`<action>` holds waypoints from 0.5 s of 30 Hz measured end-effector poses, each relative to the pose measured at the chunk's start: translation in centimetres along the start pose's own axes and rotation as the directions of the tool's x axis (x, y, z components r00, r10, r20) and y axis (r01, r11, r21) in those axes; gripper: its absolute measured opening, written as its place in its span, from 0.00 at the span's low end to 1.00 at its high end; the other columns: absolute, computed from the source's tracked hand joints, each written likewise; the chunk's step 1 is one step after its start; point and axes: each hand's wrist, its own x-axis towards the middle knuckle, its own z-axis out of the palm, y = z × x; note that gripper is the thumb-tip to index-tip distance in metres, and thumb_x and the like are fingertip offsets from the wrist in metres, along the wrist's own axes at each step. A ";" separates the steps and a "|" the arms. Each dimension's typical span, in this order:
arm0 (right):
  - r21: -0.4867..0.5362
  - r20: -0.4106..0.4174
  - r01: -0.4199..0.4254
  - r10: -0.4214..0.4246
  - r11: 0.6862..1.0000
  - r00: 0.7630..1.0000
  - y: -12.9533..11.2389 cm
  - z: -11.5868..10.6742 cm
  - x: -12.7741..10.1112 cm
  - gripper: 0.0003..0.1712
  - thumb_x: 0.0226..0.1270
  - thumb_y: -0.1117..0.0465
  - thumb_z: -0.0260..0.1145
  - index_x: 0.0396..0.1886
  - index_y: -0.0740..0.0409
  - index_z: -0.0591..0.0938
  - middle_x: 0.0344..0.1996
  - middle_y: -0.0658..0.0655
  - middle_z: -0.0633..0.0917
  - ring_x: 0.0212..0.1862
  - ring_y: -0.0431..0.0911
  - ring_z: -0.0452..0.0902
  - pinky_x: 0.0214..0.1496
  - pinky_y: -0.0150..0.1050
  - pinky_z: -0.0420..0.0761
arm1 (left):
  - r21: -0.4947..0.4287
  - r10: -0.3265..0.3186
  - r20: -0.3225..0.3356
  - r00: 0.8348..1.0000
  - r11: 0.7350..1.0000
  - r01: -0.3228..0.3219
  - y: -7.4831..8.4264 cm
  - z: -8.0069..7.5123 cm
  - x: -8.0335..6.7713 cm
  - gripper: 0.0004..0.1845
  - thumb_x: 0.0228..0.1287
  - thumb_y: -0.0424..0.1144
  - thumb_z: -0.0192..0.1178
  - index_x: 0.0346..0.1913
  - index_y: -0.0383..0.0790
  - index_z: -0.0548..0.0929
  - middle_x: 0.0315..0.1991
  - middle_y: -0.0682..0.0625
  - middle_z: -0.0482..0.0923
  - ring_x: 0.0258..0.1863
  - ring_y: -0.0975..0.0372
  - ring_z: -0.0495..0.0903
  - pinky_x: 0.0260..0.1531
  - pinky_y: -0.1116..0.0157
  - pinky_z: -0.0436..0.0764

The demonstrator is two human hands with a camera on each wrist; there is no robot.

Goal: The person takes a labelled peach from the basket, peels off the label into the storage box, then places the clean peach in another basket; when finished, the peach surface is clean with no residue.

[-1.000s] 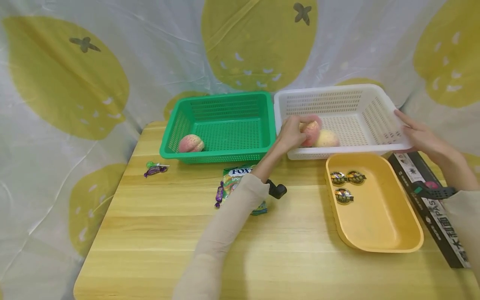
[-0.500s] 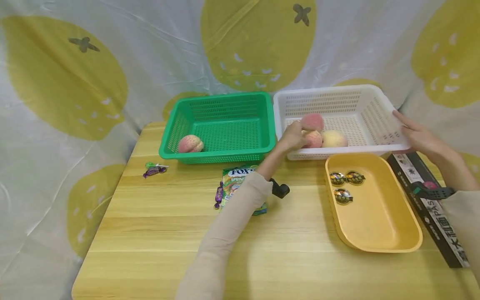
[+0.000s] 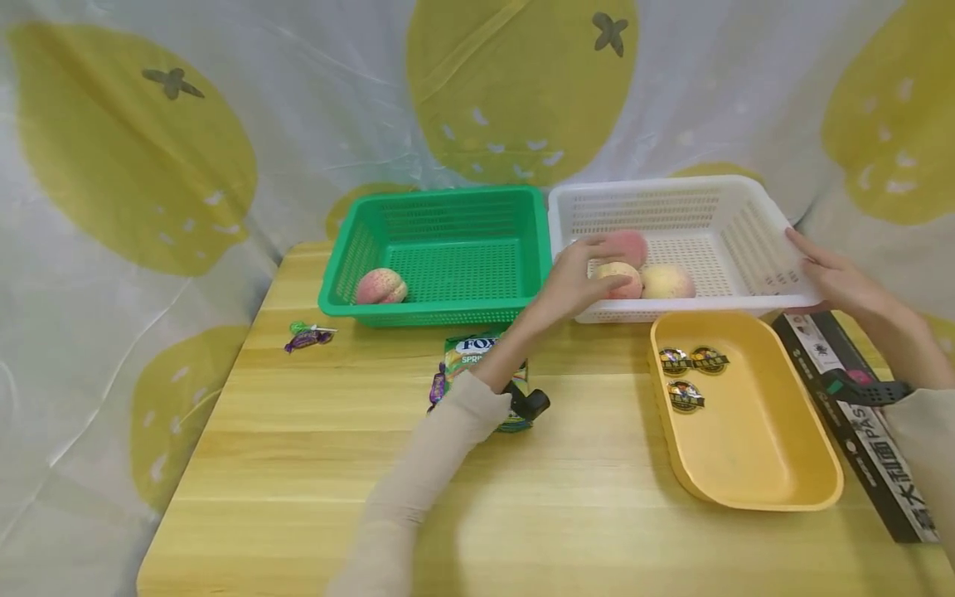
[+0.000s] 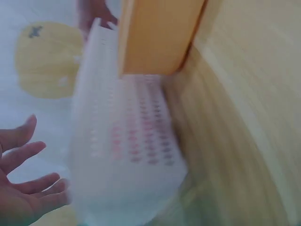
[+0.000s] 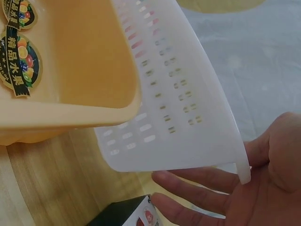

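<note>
In the head view three peaches lie in the white basket (image 3: 776,294) toward its left: a yellowish-pink peach (image 3: 622,282) in front, a pinker peach (image 3: 628,246) behind it, and a pale yellow peach (image 3: 667,282) to the right. My left hand (image 3: 570,278) is over the basket's left end, its spread fingers beside the front peach; whether they touch it I cannot tell. The left wrist view shows that hand (image 4: 28,183) with fingers apart. At the basket's right end my right hand (image 3: 846,278) grips the rim, fingers under it in the right wrist view.
A green basket (image 3: 433,313) holding one peach (image 3: 381,287) stands at left. In front are a yellow tray (image 3: 746,439) with three round stickers (image 3: 685,395) and a black pasta box (image 3: 858,423). A green candy bag (image 3: 462,348) and wrapped candies (image 3: 307,339) lie on the table.
My left hand has let go of the yellowish-pink peach and spread its fingers, drawing back slightly left. The pale peach has shifted a little right. My right hand stays on the basket rim.
</note>
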 end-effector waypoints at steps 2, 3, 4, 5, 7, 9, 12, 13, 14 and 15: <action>0.015 0.011 0.003 -0.003 1.000 1.000 0.2 -0.3 0.0 0.33 0.86 0.58 0.32 0.83 0.43 0.34 0.45 0.33 0.80 0.38 0.22 0.77 0.33 0.35 0.88 | 0.016 0.009 -0.018 1.000 1.000 -0.009 0.1 -2.3 -2.0 0.27 0.68 0.43 0.70 0.68 0.40 0.81 0.78 0.43 0.66 0.80 0.52 0.62 0.78 0.52 0.65; 0.016 0.009 0.003 -0.003 1.000 1.000 0.4 -0.4 -0.1 0.33 0.86 0.58 0.32 0.83 0.42 0.35 0.41 0.23 0.76 0.38 0.23 0.78 0.33 0.35 0.88 | 0.025 0.018 -0.033 0.999 1.000 -0.018 -0.1 -3.6 -3.0 0.29 0.68 0.44 0.70 0.69 0.40 0.79 0.79 0.43 0.64 0.80 0.51 0.61 0.78 0.50 0.64; 0.013 0.008 0.002 -0.002 1.000 1.000 0.5 -0.6 -0.1 0.33 0.87 0.58 0.33 0.83 0.41 0.35 0.40 0.16 0.72 0.38 0.22 0.78 0.33 0.35 0.87 | 0.040 0.013 -0.054 0.998 0.999 -0.010 -0.5 -5.0 -4.1 0.31 0.68 0.45 0.71 0.71 0.41 0.78 0.80 0.44 0.62 0.81 0.50 0.59 0.78 0.48 0.64; 0.009 0.009 0.004 -0.004 1.000 1.000 0.6 -0.7 -0.3 0.33 0.86 0.58 0.33 0.83 0.41 0.35 0.40 0.16 0.71 0.39 0.22 0.77 0.33 0.34 0.87 | 0.049 0.010 -0.081 0.997 0.999 -0.006 -1.0 -6.5 -5.2 0.33 0.67 0.46 0.72 0.72 0.42 0.76 0.81 0.44 0.61 0.81 0.50 0.58 0.78 0.46 0.63; -0.015 0.004 -0.003 0.003 1.000 1.000 0.9 -1.0 -0.6 0.33 0.86 0.57 0.33 0.83 0.40 0.35 0.43 0.19 0.73 0.39 0.21 0.76 0.34 0.33 0.87 | 0.047 -0.008 -0.144 0.990 0.999 0.015 -2.6 -9.4 -7.3 0.37 0.66 0.47 0.72 0.75 0.44 0.73 0.82 0.46 0.58 0.82 0.49 0.55 0.78 0.43 0.62; -0.049 0.005 -0.005 0.005 0.999 1.000 1.1 -1.4 -0.9 0.33 0.86 0.58 0.31 0.83 0.41 0.33 0.56 0.39 0.82 0.39 0.19 0.74 0.34 0.33 0.86 | 0.058 -0.049 -0.201 0.978 0.996 0.062 -4.6 -12.3 -9.2 0.41 0.65 0.49 0.73 0.78 0.48 0.69 0.84 0.48 0.54 0.84 0.49 0.51 0.77 0.40 0.61; -0.113 -0.008 -0.028 0.028 0.993 1.000 1.5 -2.0 -1.3 0.33 0.86 0.57 0.29 0.82 0.41 0.30 0.78 0.70 0.63 0.40 0.16 0.70 0.34 0.30 0.84 | 0.064 -0.136 -0.265 0.955 0.985 0.158 -8.4 -16.0 -11.5 0.47 0.64 0.53 0.72 0.82 0.58 0.59 0.86 0.54 0.45 0.85 0.47 0.43 0.77 0.34 0.55; -0.144 -0.007 -0.025 0.024 0.989 1.000 1.6 -2.3 -1.4 0.33 0.86 0.58 0.29 0.82 0.44 0.30 0.78 0.79 0.52 0.40 0.15 0.68 0.34 0.29 0.82 | 0.063 -0.178 -0.279 0.944 0.977 0.203 -9.6 -17.0 -12.2 0.50 0.63 0.54 0.72 0.83 0.63 0.55 0.86 0.54 0.40 0.85 0.46 0.39 0.76 0.31 0.53; -0.165 -0.005 -0.023 0.023 0.986 1.000 1.5 -2.6 -1.5 0.33 0.86 0.59 0.29 0.81 0.48 0.29 0.75 0.85 0.49 0.40 0.15 0.67 0.34 0.27 0.81 | 0.068 -0.215 -0.288 0.933 0.967 0.244 -10.8 -17.8 -12.8 0.52 0.63 0.56 0.72 0.83 0.66 0.51 0.86 0.54 0.36 0.85 0.44 0.37 0.76 0.29 0.49; -0.181 -0.002 -0.030 0.030 0.983 1.000 1.4 -2.8 -1.6 0.33 0.86 0.58 0.29 0.81 0.49 0.28 0.76 0.85 0.46 0.46 0.21 0.74 0.45 0.31 0.83 | 0.059 -0.258 -0.290 0.922 0.956 0.286 -11.9 -18.5 -13.3 0.54 0.63 0.58 0.71 0.83 0.69 0.47 0.86 0.54 0.32 0.85 0.43 0.33 0.75 0.27 0.46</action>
